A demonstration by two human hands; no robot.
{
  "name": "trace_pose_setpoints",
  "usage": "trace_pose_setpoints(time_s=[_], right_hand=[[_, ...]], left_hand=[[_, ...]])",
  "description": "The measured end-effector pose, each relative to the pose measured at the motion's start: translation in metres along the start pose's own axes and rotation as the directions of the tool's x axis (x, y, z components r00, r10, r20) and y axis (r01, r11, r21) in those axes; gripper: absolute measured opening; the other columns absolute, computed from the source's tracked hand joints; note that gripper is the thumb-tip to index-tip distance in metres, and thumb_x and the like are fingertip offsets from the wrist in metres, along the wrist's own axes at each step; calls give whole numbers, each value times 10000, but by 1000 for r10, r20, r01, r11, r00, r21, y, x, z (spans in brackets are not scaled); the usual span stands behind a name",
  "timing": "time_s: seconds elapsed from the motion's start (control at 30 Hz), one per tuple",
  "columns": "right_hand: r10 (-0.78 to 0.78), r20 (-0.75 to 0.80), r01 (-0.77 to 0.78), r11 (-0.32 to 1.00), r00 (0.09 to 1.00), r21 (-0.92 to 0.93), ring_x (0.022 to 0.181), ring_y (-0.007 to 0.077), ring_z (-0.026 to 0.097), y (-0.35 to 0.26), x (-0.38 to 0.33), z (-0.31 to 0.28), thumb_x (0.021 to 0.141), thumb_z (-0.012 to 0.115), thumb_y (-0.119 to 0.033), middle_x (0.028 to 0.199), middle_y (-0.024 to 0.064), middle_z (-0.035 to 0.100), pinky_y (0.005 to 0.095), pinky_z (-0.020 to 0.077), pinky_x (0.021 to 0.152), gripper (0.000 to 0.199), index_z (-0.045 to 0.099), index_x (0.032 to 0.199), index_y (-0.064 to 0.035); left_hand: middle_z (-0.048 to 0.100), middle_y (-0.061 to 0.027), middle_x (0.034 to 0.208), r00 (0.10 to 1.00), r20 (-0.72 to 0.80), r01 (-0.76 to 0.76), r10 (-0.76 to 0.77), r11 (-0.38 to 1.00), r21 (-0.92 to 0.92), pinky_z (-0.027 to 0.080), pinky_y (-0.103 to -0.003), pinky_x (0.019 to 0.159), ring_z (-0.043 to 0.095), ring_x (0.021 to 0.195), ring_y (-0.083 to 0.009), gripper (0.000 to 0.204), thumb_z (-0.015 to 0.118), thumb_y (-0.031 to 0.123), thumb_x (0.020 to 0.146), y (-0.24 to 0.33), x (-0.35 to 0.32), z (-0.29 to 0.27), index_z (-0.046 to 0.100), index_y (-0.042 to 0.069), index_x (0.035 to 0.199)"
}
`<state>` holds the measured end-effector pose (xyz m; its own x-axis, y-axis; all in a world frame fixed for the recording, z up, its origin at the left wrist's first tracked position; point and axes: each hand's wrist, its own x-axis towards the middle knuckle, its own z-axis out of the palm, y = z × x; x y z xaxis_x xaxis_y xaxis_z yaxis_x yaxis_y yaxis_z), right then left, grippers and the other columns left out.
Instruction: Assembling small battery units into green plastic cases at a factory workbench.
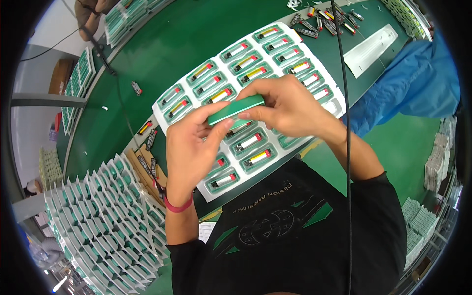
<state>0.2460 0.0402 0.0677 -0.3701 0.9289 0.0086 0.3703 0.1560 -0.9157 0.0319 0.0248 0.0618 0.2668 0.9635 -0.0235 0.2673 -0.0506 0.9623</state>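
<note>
Between both hands I hold a long green casing (pixel 236 109) with a pale edge, tilted above the tray. My left hand (pixel 196 140) pinches its left end with thumb and fingers. At its right end the fingers and thumb of my right hand (pixel 290 108) are closed on it. Beneath lies a white tray (pixel 162 120) whose green-lined pockets hold small battery cells, among them a yellow one (pixel 201 72) and a silver one (pixel 248 141), with red ends and dark parts. My hands cover some middle pockets.
Loose dark cells (pixel 327 22) lie piled on the green table (pixel 162 44) at the far right, near a white strip (pixel 371 49). One cell (pixel 136 88) lies apart at left. Stacked trays (pixel 108 231) stand lower left. A black cable (pixel 347 147) hangs in front. Blue-clad person (pixel 408 78) at right.
</note>
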Motion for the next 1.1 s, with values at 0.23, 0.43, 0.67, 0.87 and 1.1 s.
trace_pose_setpoints(time_s=[0.23,0.43,0.67,0.87,1.1], right_hand=[[-165,-148,202,938,975,282,523,163,613,-8,-16,5,825,759,-160,681,88,658,278,447,501,363,637,1128,-1],[-347,-164,379,889,924,258,551,82,641,-11,-26,4,777,777,-62,739,38,677,215,469,480,414,625,1161,-48],[-331,-166,367,882,929,295,616,95,636,-5,-26,-1,734,784,-33,808,34,655,224,485,525,429,644,1138,-68],[-506,-137,429,822,851,-375,900,227,611,15,-26,-29,647,787,-17,1014,56,598,331,516,742,529,662,1156,-90],[114,-104,-153,786,988,-598,959,277,525,115,-93,-132,642,745,31,997,96,507,382,462,855,465,727,1083,-116]], left_hand=[[712,-129,980,998,-56,-38,26,971,-235,528,-214,676,667,840,-112,279,696,-42,862,37,-8,-3,665,-81,1137],[696,-161,1000,993,-12,-113,114,968,-223,498,-190,680,648,847,-115,338,685,-99,815,56,-13,-12,651,-125,1150],[685,-123,954,974,82,-197,211,969,-152,457,-174,631,605,776,-79,346,701,-25,818,49,-11,-24,667,-96,1155],[689,-62,937,997,47,56,-54,998,-39,456,-209,637,610,750,-80,339,709,134,874,29,17,-19,686,-34,1167],[715,-109,943,778,-609,570,-153,579,583,503,-302,782,654,839,-164,406,647,252,896,-140,68,-225,659,6,1219]])
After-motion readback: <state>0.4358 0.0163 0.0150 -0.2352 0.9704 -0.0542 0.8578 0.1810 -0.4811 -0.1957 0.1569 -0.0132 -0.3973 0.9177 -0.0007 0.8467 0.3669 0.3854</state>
